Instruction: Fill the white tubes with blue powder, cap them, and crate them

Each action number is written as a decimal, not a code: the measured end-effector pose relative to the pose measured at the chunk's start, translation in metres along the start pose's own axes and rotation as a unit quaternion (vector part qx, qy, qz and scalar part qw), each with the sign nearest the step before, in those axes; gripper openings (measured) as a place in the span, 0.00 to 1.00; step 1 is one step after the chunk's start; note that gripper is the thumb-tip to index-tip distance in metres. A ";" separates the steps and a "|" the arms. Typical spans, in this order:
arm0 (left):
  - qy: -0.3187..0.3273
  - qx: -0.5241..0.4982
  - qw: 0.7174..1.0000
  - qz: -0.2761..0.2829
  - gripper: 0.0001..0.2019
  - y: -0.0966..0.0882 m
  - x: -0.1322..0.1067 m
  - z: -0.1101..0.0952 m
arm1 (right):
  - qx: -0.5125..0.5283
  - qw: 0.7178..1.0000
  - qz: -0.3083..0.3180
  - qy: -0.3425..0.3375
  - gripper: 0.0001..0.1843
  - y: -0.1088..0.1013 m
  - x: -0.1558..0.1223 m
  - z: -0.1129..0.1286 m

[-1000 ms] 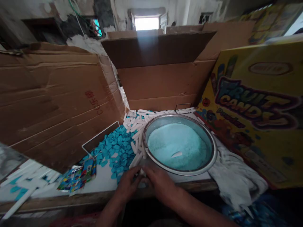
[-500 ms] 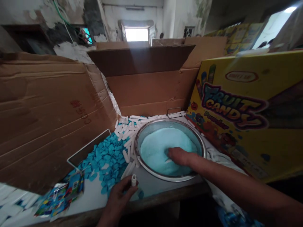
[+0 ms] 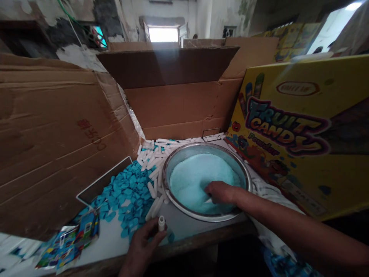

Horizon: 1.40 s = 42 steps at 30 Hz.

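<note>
Near the table's front edge, my left hand (image 3: 143, 243) is closed around a small white plastic tube (image 3: 162, 224), held upright with its open mouth facing up. My right hand (image 3: 220, 192) reaches into a round metal bowl (image 3: 250, 184) of pale blue powder (image 3: 201, 169). Its fingers are pinched together at the powder's surface. A small white object (image 3: 209, 201) shows under them; its kind is not clear. Left of the bowl lie many white tubes (image 3: 152, 190) and a pile of blue plastic caps (image 3: 131, 186).
Brown cardboard (image 3: 57, 134) walls the table on the left and back. A yellow printed carton (image 3: 288, 130) stands on the right. Shiny printed packets (image 3: 67, 244) lie at the front left. A thin wire frame (image 3: 105, 179) leans beside the caps. One blue cap (image 3: 171, 236) sits near the edge.
My right hand has shifted slightly within the powder, and more of the white object shows under its fingers. My left hand keeps the tube upright. The view has tilted down a little.
</note>
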State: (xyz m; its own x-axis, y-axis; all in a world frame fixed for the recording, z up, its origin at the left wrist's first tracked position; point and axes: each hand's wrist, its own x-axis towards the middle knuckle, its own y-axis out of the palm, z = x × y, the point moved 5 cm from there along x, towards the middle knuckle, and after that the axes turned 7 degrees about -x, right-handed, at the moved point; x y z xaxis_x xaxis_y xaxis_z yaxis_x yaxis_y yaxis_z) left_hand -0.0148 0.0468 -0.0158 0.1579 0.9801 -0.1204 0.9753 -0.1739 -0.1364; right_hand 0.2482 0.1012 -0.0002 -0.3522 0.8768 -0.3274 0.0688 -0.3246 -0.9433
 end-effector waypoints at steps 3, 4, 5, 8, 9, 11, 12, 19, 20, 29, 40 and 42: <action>-0.005 0.005 1.000 -0.004 0.21 -0.001 0.001 0.005 | 0.014 1.000 0.001 -0.012 0.14 -0.001 -0.005 0.000; -0.006 0.006 1.000 -0.005 0.21 -0.001 0.001 0.007 | 0.015 1.000 0.002 -0.015 0.15 -0.001 -0.006 0.000; -0.007 0.006 1.000 -0.004 0.21 0.000 0.001 0.008 | 0.016 1.000 0.005 -0.015 0.15 0.000 -0.006 0.000; -0.008 0.001 1.000 -0.001 0.20 0.001 -0.001 0.009 | 0.011 1.000 0.022 -0.015 0.15 0.001 -0.007 0.001; -0.008 -0.003 1.000 -0.001 0.20 0.001 -0.001 0.009 | 0.009 1.000 0.026 -0.015 0.15 0.001 -0.008 0.002; -0.011 -0.007 1.000 -0.004 0.20 0.000 -0.003 0.008 | 0.006 0.999 0.036 -0.021 0.15 0.002 -0.008 0.005; -0.013 -0.007 1.000 -0.006 0.20 0.000 -0.003 0.008 | 0.006 0.999 0.040 -0.026 0.15 0.002 -0.009 0.006; -0.012 -0.006 1.000 -0.003 0.17 -0.003 -0.004 0.011 | -0.010 1.000 0.023 -0.012 0.13 0.000 -0.008 0.005; -0.009 -0.005 1.000 0.002 0.17 -0.004 -0.003 0.012 | -0.016 1.000 0.012 -0.004 0.14 -0.001 -0.006 0.003; -0.010 0.025 0.999 0.017 0.17 -0.007 -0.005 0.010 | 0.010 0.999 -0.027 -0.017 0.13 0.004 0.023 0.034; -0.025 0.030 0.999 0.010 0.16 -0.010 -0.005 0.009 | 0.049 0.987 -0.086 -0.123 0.13 -0.006 0.032 0.040; -0.026 0.035 0.999 0.012 0.16 -0.009 -0.005 0.009 | 0.019 0.988 -0.082 -0.130 0.12 -0.007 0.030 0.035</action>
State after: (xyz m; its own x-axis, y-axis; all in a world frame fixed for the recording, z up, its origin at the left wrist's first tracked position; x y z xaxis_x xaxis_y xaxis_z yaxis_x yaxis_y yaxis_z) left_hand -0.0260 0.0423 -0.0233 0.1703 0.9696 -0.1759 0.9580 -0.2047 -0.2007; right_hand 0.2045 0.1176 -0.0019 -0.5840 0.7994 -0.1410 -0.0431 -0.2040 -0.9780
